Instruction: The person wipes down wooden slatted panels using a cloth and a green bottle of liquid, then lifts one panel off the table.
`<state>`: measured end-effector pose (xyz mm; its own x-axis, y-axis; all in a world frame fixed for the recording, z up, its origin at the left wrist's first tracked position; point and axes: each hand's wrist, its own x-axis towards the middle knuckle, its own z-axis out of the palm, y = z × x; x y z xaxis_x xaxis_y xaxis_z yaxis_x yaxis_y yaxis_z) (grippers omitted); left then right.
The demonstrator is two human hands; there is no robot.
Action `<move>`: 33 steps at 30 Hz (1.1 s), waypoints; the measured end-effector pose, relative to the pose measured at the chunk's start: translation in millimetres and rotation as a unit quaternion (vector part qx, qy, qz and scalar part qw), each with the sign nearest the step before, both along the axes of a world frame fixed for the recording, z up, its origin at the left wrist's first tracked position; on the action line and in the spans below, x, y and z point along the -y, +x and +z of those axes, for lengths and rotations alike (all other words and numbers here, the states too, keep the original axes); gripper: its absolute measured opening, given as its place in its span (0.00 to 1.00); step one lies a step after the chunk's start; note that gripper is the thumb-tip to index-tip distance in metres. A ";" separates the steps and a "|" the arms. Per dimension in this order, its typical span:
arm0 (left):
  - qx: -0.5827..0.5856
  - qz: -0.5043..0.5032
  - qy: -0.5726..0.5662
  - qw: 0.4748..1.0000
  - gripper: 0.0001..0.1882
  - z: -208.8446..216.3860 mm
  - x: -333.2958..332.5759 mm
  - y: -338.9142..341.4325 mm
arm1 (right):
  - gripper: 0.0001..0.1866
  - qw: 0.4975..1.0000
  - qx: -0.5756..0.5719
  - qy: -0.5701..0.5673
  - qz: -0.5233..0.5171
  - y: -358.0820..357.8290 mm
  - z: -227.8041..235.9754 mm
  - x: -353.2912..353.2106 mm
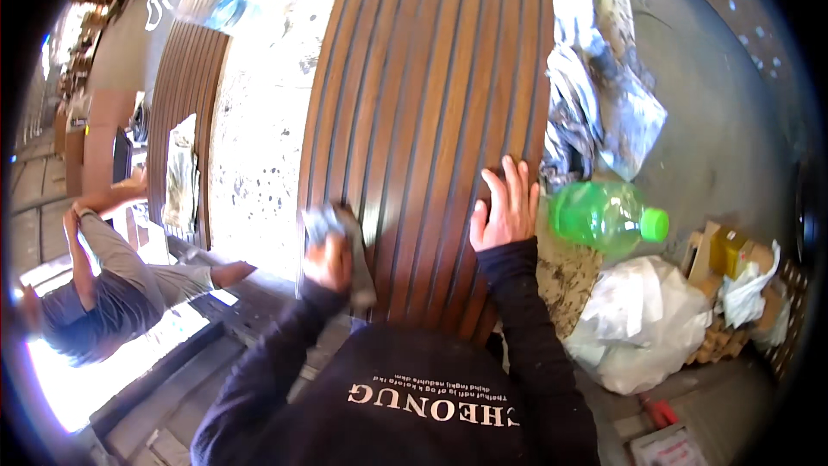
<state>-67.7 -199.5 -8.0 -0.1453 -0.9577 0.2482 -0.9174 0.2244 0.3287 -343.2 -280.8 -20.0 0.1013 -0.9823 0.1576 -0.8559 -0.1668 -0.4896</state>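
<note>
A brown slatted wood panel (423,103) with dark grooves lies lengthwise in front of me. At its near left edge, my left hand (329,261) is closed around a greyish cloth (324,223), which rests against the slats. Part of the cloth hangs below the fist; the fingertips are hidden. My right hand (507,207) lies on the panel's right edge, fingers stretched out and holding nothing. Just right of that hand, a clear green plastic bottle (595,214) with a green cap lies on its side.
Crumpled stained rags (576,86) lie along the table's right side. Beyond the bottle are a white plastic bag (642,319) and an open cardboard box (733,267). To the left, a second slatted panel (185,78) bears a cloth (181,177), and another person (112,293) is near it.
</note>
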 end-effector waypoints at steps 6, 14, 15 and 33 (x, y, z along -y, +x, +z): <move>-0.044 -0.101 -0.021 0.994 0.08 -33.6 5.4 -17.7 | 0.23 0.999 -0.008 -0.032 -0.017 -8.5 -6.2 -9.1; 0.019 0.110 -0.028 0.993 0.09 -37.3 155.7 -82.1 | 0.21 0.997 0.038 -0.060 -0.003 -7.1 -12.3 -8.7; 0.034 0.048 -0.045 0.997 0.09 -46.1 115.9 -91.9 | 0.20 0.997 0.042 -0.060 -0.010 -13.6 -14.7 -8.9; 0.029 -0.060 -0.101 0.993 0.09 -47.4 74.9 -175.4 | 0.19 0.981 0.149 -0.120 -0.047 -61.2 -25.9 -81.4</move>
